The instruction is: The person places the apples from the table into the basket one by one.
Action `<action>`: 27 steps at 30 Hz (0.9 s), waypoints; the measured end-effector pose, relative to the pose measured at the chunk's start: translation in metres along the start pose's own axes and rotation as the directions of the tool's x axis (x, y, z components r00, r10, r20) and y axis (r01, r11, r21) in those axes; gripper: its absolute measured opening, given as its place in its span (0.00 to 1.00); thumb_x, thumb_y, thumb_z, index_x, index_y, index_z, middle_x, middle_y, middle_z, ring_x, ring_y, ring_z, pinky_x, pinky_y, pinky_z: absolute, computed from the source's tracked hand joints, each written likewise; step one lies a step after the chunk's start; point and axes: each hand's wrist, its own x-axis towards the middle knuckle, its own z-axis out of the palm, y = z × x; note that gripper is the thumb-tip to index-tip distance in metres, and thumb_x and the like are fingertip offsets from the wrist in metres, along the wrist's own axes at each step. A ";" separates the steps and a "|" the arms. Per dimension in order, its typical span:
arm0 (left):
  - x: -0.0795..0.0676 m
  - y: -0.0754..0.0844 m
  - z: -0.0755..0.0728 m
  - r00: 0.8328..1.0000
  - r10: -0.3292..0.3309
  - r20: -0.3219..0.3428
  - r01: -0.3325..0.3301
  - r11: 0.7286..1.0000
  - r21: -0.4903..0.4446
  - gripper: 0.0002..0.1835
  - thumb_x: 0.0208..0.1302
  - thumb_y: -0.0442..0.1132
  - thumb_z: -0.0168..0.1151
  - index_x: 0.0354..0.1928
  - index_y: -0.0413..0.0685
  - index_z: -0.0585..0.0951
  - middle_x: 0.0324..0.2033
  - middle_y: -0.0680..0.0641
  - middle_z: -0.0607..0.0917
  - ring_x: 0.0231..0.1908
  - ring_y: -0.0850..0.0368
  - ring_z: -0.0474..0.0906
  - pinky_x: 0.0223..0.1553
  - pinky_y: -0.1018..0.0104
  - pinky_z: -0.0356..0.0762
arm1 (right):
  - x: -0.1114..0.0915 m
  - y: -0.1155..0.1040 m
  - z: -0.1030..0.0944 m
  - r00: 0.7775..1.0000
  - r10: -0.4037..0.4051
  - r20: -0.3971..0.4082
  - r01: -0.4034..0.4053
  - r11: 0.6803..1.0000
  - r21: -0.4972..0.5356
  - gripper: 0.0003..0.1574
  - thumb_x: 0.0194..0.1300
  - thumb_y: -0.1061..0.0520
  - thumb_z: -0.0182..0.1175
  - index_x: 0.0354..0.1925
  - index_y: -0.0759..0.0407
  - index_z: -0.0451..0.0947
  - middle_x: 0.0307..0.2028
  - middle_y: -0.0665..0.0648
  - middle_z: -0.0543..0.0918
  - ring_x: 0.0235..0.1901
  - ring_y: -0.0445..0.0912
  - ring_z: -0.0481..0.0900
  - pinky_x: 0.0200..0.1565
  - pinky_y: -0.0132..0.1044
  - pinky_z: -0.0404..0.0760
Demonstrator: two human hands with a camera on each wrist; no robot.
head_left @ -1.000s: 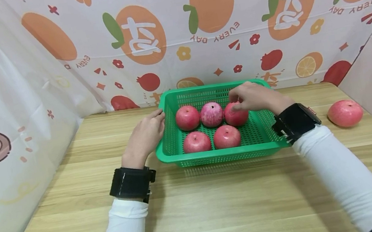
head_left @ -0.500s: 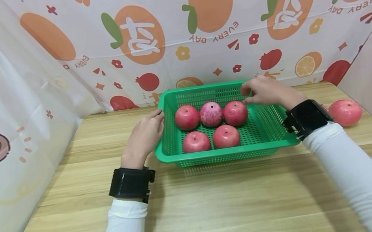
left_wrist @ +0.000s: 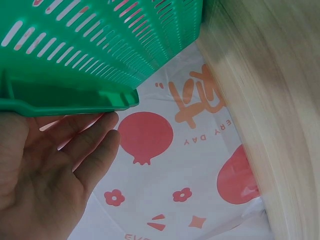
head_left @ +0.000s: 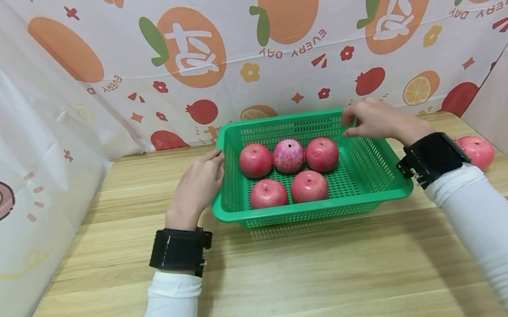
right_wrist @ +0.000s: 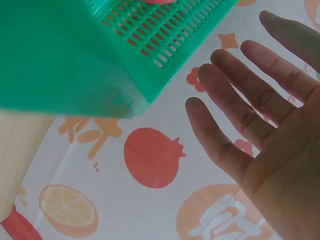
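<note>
A green plastic basket (head_left: 362, 199) with slotted sides stands on the wooden table. Inside lie several red-pink apples, including a back-row apple (head_left: 322, 155), a front apple (head_left: 309, 186) and a round purple-pink streaked fruit (head_left: 289, 156) between the back ones. My left hand (head_left: 198, 187) rests at the basket's left rim; in the left wrist view its fairly straight fingers (left_wrist: 100, 155) lie along the rim. Over the basket's back right corner hovers my right hand (head_left: 377, 118), holding nothing. Its fingers (right_wrist: 217, 135) are spread and relaxed in the right wrist view.
Another apple (head_left: 478, 152) lies on the table (head_left: 310, 280) to the right of the basket, partly behind my right wrist. A fruit-printed cloth (head_left: 237, 36) hangs right behind the basket, and a white cloth (head_left: 31, 103) borders the left side.
My right hand has left the right back-row apple and moved right, toward the basket's back right corner. That apple stays in the basket. The left hand keeps its place.
</note>
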 end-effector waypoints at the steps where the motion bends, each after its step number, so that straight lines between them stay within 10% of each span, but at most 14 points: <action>1: 0.000 0.000 0.000 1.000 0.000 0.000 0.000 1.000 0.000 0.18 0.74 0.29 0.54 0.61 0.25 0.76 0.65 0.30 0.74 0.63 0.34 0.74 0.61 0.43 0.73 | -0.001 0.001 0.000 1.000 -0.005 -0.004 0.005 1.000 -0.002 0.12 0.66 0.62 0.67 0.45 0.70 0.82 0.41 0.65 0.84 0.41 0.58 0.82 0.48 0.56 0.81; 27: 0.001 0.000 0.001 1.000 0.010 -0.015 -0.010 1.000 -0.003 0.18 0.74 0.29 0.53 0.61 0.25 0.77 0.64 0.30 0.74 0.62 0.34 0.74 0.60 0.43 0.73 | -0.024 0.038 -0.002 0.999 0.028 -0.027 -0.027 0.999 0.025 0.05 0.64 0.65 0.68 0.36 0.68 0.82 0.34 0.62 0.85 0.39 0.60 0.84 0.43 0.56 0.84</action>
